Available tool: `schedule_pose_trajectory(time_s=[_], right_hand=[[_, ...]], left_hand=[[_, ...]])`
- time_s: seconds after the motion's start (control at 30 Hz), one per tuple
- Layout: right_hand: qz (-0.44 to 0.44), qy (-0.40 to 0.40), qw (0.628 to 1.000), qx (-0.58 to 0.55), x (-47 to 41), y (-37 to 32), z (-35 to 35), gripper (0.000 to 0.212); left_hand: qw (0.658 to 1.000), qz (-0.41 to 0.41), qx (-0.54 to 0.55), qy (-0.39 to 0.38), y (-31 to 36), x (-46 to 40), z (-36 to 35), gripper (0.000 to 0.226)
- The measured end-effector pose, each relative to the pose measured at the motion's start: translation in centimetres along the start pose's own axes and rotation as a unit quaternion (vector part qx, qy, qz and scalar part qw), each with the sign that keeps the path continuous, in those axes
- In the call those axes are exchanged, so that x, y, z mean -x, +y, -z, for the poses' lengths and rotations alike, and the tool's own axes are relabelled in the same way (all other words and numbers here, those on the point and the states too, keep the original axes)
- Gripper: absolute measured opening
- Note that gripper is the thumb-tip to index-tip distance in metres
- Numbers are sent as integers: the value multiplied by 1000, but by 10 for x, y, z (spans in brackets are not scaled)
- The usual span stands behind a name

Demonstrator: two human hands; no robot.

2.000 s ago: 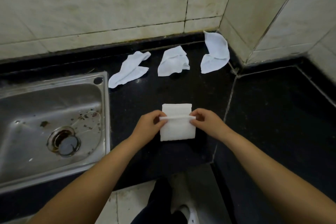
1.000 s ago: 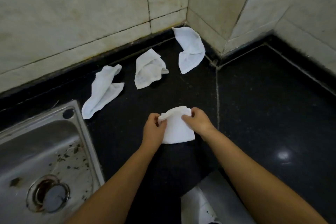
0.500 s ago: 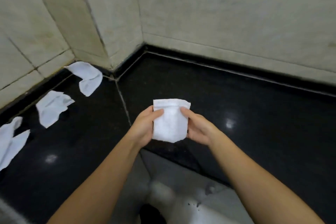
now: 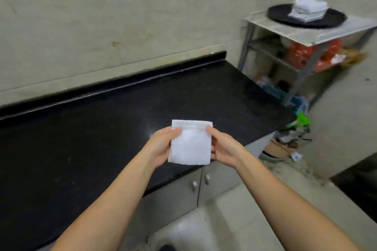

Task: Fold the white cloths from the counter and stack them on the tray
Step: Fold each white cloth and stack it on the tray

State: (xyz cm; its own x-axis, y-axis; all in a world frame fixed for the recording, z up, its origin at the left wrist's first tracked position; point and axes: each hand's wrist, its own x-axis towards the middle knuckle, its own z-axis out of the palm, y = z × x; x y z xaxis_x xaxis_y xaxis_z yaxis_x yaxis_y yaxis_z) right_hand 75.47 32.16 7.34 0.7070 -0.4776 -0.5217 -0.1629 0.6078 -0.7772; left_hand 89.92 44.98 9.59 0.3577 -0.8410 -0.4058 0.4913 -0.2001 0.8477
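Pale tiled wall (image 4: 102, 26) behind a black stone surface (image 4: 81, 138), which ends at right beside a metal rack (image 4: 302, 63). Frame somewhat blurred.

Containers first. Round black tray (image 4: 285, 15) sits on the rack's white top shelf. On the tray: a stack (image 4: 308, 9) of white cloths, edges uneven, toward the tray's right half. Count of cloths in it cannot be told. Lower rack shelves hold red-orange bags (image 4: 302, 56) and blue items, too blurred to identify. On the floor at the rack's foot: a brown bowl-like vessel (image 4: 277, 149) with clutter and something green (image 4: 302, 120) above it.

Cloth (image 4: 190, 142), folded to a small rectangle, held in the air above the surface's front edge, well apart from the tray. Left hand (image 4: 163, 144) grips its left side, thumb on top near the upper corner, fingers underneath. Right hand (image 4: 224, 146) grips the right side the same way, thumb over the upper right corner. Hands apart, the cloth between them. A narrow folded band shows along the cloth's top edge.

Below the surface: grey cabinet doors (image 4: 183, 187) with two small knobs. Pale floor (image 4: 234, 220) beneath.
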Motion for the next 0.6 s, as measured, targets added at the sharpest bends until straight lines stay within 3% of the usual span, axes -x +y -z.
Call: schedule_pose_trajectory(time_s=[0.1, 0.27, 0.43, 0.6], right_hand=[[67, 107, 992, 11, 13, -26, 65, 16], [140, 229, 963, 16, 15, -85, 157, 12], [185, 289, 939, 34, -10, -179, 244, 11], [216, 293, 927, 93, -34, -287, 307, 16]], left_hand=[[997, 24, -71, 34, -2, -50, -64, 23], [994, 32, -99, -18, 2, -136, -164, 18], [992, 19, -94, -77, 36, -233, -253, 17], [987, -15, -123, -99, 98, -321, -331, 9]])
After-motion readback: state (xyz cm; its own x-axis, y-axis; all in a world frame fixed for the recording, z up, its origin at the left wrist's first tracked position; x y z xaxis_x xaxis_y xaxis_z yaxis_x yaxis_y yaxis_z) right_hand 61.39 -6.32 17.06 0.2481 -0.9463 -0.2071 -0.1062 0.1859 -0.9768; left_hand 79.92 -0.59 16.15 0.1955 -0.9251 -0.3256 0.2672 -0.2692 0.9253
